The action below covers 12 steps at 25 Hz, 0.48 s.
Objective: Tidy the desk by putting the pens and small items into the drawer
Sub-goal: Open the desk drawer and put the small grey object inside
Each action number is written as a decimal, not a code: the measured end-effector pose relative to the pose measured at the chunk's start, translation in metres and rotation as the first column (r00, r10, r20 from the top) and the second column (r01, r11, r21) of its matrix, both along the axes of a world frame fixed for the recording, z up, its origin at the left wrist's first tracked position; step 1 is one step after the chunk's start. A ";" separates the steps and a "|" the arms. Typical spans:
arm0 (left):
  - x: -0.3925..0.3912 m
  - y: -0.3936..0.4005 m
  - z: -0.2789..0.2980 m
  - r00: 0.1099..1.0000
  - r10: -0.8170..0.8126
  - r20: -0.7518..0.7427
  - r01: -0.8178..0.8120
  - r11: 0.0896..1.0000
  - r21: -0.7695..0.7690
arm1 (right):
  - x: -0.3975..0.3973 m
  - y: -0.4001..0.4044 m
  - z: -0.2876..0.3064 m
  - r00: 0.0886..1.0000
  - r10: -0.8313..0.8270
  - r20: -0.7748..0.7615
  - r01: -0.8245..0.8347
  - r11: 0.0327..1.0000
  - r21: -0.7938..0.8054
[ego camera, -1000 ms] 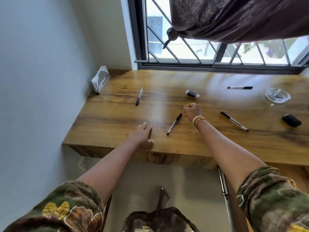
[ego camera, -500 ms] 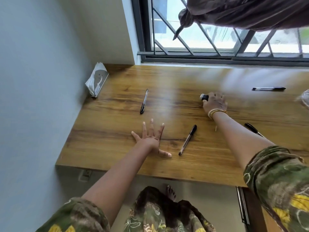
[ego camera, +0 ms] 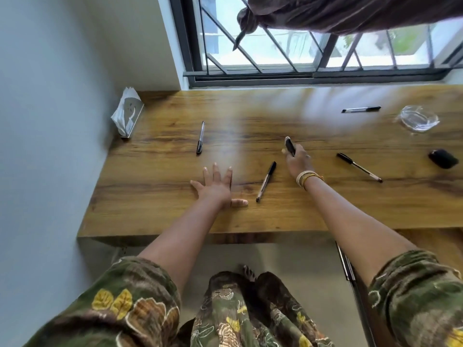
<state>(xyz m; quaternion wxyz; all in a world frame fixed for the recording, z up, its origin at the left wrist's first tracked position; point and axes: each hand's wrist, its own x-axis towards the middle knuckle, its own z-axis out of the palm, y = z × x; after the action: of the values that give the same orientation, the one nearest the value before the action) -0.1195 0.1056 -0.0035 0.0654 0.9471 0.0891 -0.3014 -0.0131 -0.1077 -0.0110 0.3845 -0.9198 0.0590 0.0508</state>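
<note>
Now the right hand (ego camera: 297, 160) pinches what looks like a small dark item (ego camera: 290, 146), while the nearest pen (ego camera: 266, 181) lies on the counter (ego camera: 155, 216) just left of it, long axis slanting away, between it and the flat, spread left hand (ego camera: 215, 187).

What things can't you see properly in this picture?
- Drawer: head view, none visible; only a rail shows under the desk.
- Small black item: the right hand covers its lower end, identity unclear.
- Glass dish: blurred, contents unclear.
</note>
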 end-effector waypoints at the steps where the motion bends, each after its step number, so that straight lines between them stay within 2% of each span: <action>1: -0.005 -0.005 0.002 0.999 0.004 0.051 -0.005 1.000 0.014 | -0.014 -0.007 0.001 1.000 -0.022 -0.016 0.022 0.999 0.033; 4: -0.024 -0.027 0.001 0.946 0.045 0.321 -0.050 0.999 0.007 | -0.057 -0.037 0.000 0.997 -0.079 -0.010 0.079 0.989 0.123; 7: -0.041 -0.060 0.000 0.836 -0.004 0.548 0.033 0.999 -0.043 | -0.092 -0.075 -0.007 0.991 -0.130 -0.006 0.128 0.965 0.229; 10: -0.056 -0.100 0.003 0.730 -0.164 0.663 0.224 0.975 -0.004 | -0.120 -0.111 -0.003 0.975 -0.223 -0.001 0.207 0.903 0.377; 12: -0.064 -0.129 0.002 0.685 -0.241 0.688 0.335 0.942 -0.004 | -0.134 -0.134 0.002 0.960 -0.278 -0.032 0.256 0.823 0.508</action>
<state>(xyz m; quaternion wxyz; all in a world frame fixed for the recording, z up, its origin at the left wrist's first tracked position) -0.1831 -0.0233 -0.0012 0.1064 0.9867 -0.1107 0.0532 -0.1475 -0.2421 -0.0086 0.6171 -0.7697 0.1633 -0.0096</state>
